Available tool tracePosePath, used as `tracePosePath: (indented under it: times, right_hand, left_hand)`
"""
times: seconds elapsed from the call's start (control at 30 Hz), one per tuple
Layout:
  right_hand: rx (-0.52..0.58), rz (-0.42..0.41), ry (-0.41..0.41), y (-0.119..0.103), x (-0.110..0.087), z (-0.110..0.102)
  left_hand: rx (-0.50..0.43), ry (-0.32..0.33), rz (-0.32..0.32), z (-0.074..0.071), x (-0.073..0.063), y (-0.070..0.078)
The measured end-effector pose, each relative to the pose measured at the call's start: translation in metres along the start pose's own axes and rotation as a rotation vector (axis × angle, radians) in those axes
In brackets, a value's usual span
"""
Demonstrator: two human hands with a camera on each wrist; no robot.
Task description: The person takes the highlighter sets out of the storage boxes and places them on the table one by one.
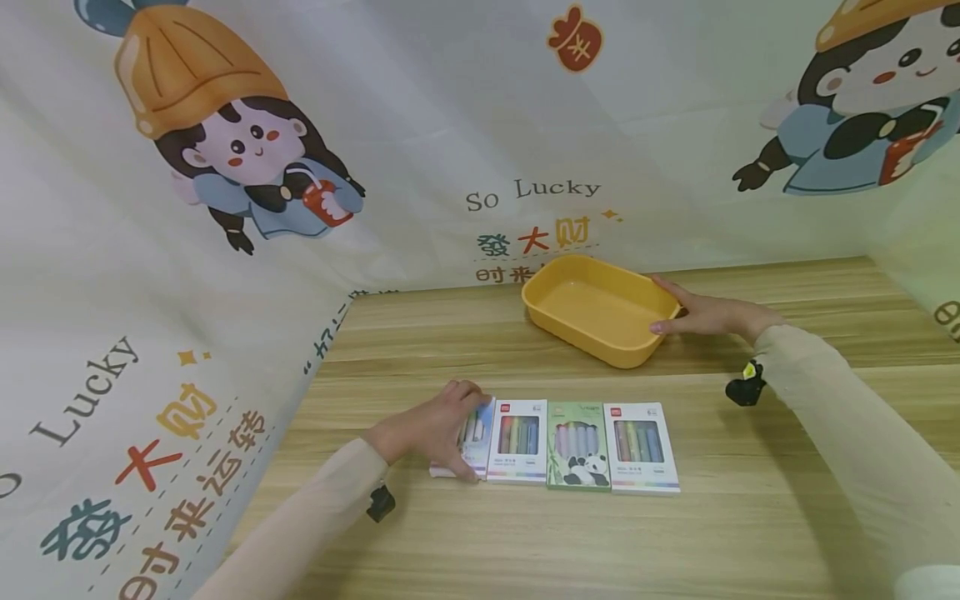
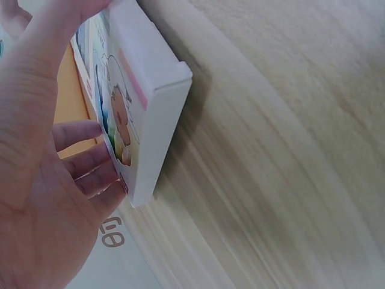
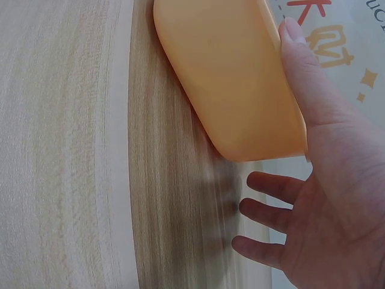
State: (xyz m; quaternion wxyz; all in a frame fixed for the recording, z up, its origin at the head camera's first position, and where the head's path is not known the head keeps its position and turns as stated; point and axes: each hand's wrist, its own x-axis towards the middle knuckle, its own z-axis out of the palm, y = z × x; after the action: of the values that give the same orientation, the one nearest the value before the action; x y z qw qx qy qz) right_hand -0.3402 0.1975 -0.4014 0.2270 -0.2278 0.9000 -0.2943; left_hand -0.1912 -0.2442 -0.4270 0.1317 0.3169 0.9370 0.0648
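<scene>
My left hand grips the leftmost crayon box, its thumb at the near edge and fingers at the far edge. In the left wrist view, that white-sided box shows a cartoon picture and is slightly tilted against the fingers. Beside it lie a white crayon box, a green panda crayon box and another white crayon box. At the back, my right hand holds the right end of a yellow tray. Its thumb lies along the rim in the right wrist view; three fingers spread away from the tray.
The wood-grain table carries the boxes and the tray. A printed cloth with cartoon figures hangs behind the table and along its left side. A small black object hangs at the right wrist, and another black object at the left.
</scene>
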Motion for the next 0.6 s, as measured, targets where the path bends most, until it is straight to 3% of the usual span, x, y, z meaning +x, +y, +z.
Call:
tracePosePath:
  times: [0.6]
  right_hand:
    - [0.009, 0.004, -0.008, 0.0017, 0.0008, -0.0007]
  left_hand:
    - [-0.037, 0.005, -0.015, 0.0027, -0.0015, 0.0006]
